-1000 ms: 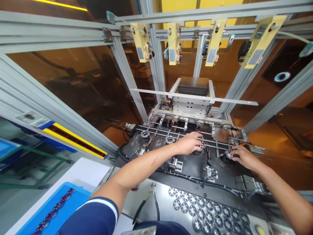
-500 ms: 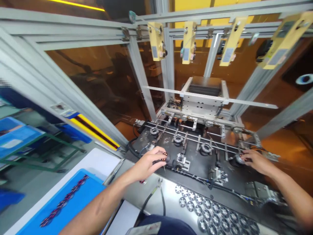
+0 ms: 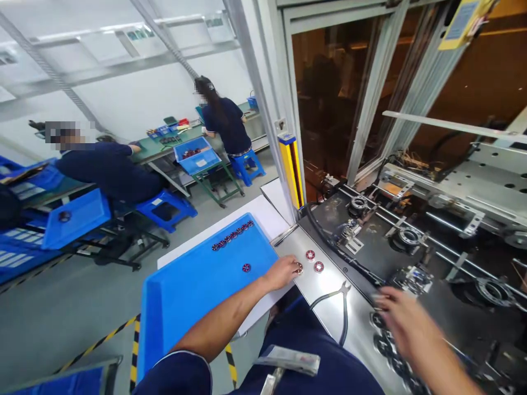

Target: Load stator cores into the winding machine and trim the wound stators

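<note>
My left hand [image 3: 283, 272] is closed on a small round copper-wound motor stator [image 3: 299, 267], low over the metal bench top near the blue tray. Two more wound stators, one [image 3: 310, 255] behind and the other [image 3: 318, 266] to the right, lie flat beside it. My right hand [image 3: 405, 318], smeared by motion, hovers near the bare stator cores [image 3: 385, 344] at the machine's front edge. Whether it holds anything I cannot tell. Side cutters [image 3: 345, 289] rest between my hands with their jaws pointing away.
The blue tray [image 3: 181, 296] at left carries a row of wound stators [image 3: 233, 236] and a single stator [image 3: 246, 267]. Ring-shaped fixtures [image 3: 409, 236] and rods stand on the black machine plate. A yellow light curtain [image 3: 290, 173] rises beside the frame. Two people sit at benches beyond.
The view has swung left. My left hand has come from over the machine plate to the metal bench with a wound stator. My right hand has left the far-right fixture.
</note>
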`<action>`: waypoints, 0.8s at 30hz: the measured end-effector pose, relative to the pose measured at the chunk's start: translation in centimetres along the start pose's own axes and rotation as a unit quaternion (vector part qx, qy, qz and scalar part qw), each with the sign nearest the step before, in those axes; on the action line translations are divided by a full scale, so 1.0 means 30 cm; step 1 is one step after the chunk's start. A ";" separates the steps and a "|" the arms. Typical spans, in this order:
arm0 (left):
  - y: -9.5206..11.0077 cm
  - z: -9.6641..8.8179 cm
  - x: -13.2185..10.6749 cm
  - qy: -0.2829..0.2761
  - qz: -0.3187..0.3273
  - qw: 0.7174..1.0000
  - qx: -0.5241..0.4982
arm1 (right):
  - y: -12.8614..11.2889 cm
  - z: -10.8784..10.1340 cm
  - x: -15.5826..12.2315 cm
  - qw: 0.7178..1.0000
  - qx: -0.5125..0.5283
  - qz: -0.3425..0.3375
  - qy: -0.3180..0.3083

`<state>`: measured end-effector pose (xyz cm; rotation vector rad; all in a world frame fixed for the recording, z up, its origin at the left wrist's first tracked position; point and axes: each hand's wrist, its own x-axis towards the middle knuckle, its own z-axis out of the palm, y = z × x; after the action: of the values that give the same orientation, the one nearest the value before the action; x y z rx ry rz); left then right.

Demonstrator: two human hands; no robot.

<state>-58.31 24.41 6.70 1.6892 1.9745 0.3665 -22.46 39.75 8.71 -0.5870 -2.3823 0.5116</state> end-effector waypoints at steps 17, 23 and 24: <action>0.131 0.084 -0.153 0.230 0.025 0.949 -0.214 | -0.230 0.127 -0.218 0.973 -0.227 -0.006 -0.026; 0.296 0.073 -0.111 0.164 0.064 0.938 -0.298 | -0.215 0.121 -0.284 0.967 -0.250 0.025 -0.039; 0.316 0.065 -0.101 0.148 0.069 0.936 -0.311 | -0.214 0.125 -0.274 0.968 -0.245 0.024 -0.042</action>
<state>-49.04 23.02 10.57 1.4034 1.6698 1.2178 -20.90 29.36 5.20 -0.8520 -2.5913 -0.0461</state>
